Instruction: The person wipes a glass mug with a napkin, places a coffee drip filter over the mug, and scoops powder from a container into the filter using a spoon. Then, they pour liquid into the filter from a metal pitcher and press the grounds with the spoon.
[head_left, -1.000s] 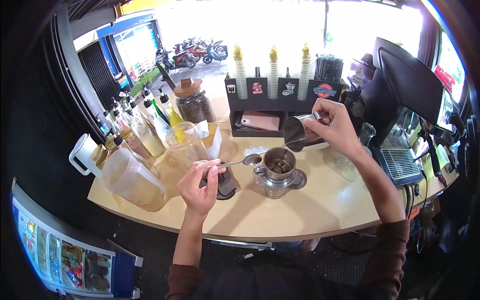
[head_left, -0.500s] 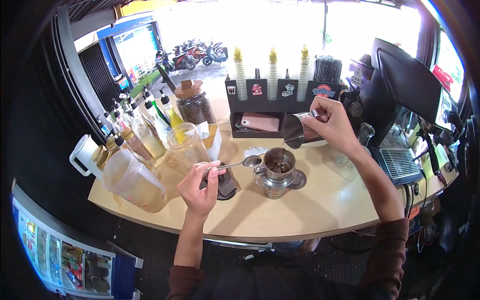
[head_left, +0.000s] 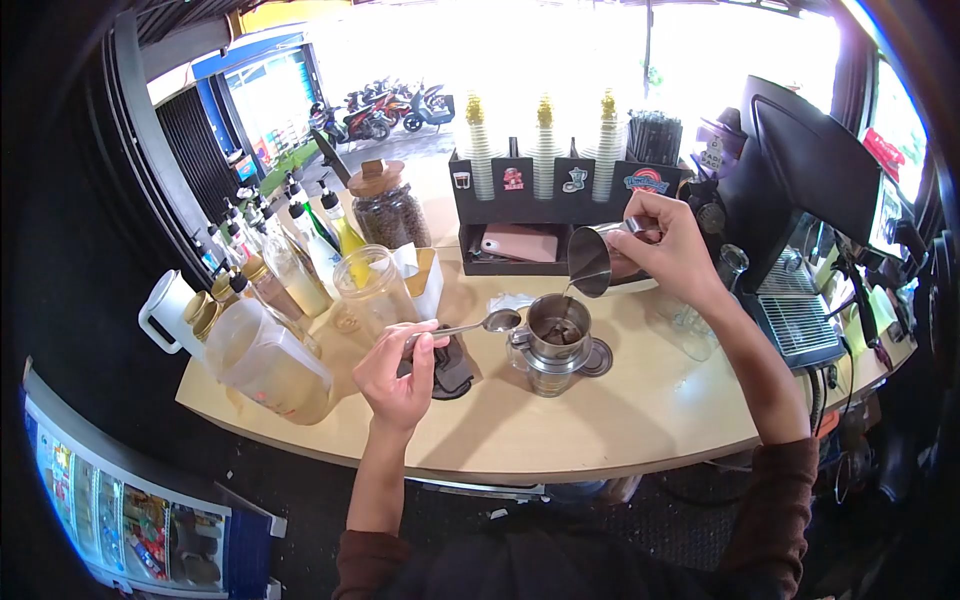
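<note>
A metal drip coffee filter point(head_left: 558, 328) sits on top of a glass point(head_left: 551, 380) on the counter, with dark contents showing inside. Above its right side, a steel pitcher point(head_left: 590, 264) is tilted, and a thin stream of liquid falls from its lip into the filter. My right hand point(head_left: 668, 247) is closed around the pitcher's handle. Pinched by its handle in my left hand point(head_left: 398, 375) is a metal spoon point(head_left: 500, 320), its bowl just left of the filter's rim. A round metal lid point(head_left: 598, 358) lies beside the glass, partly hidden behind it.
Syrup bottles point(head_left: 290, 265), a plastic jug point(head_left: 268, 365) and a coffee bean jar point(head_left: 390, 212) crowd the left. A black organizer point(head_left: 560, 205) with stacked cups and a phone point(head_left: 520, 243) stands behind. At right are a clear glass point(head_left: 690, 335) and a coffee machine point(head_left: 800, 325).
Both hands stay almost in place. The pitcher has shifted very slightly, and liquid keeps running from it into the filter.
</note>
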